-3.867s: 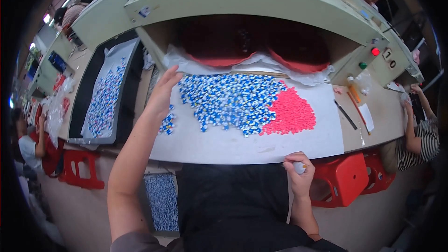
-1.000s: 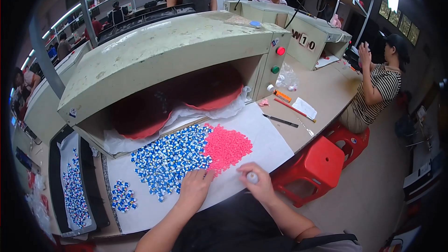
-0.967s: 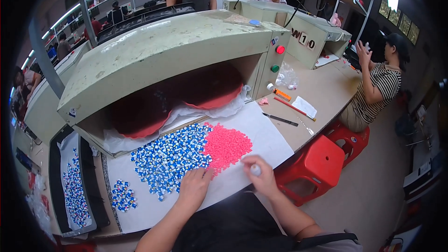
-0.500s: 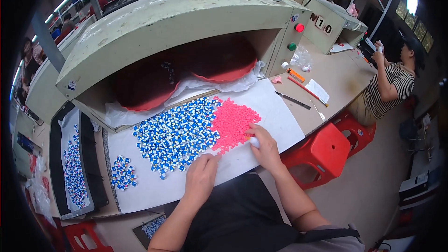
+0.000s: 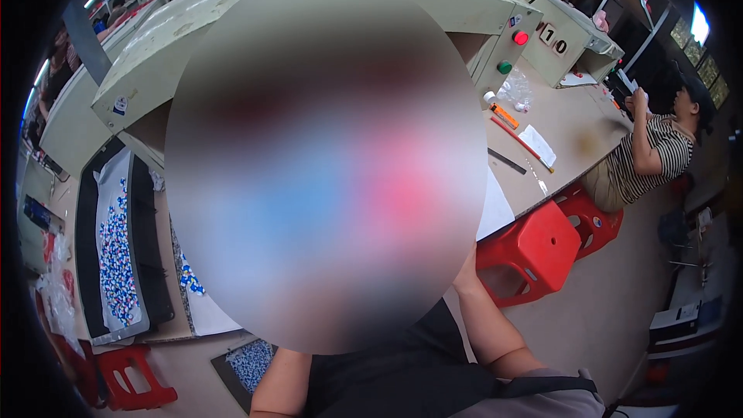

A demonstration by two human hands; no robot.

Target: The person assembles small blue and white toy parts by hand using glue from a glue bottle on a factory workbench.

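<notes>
Head view, centre: a large blurred oval covers the work area; only smears of blue, white and pink show through it.
Hands: both hidden behind the blur; spread or pinching cannot be told. Forearms enter it from 6 o'clock.
Small blue-and-white pieces: a few show at the blur's 8 o'clock edge, on the white sheet.
Counter: pale, at 2 o'clock.
Red stool: at 4 o'clock.
Tray of pieces: at 9 o'clock.
</notes>
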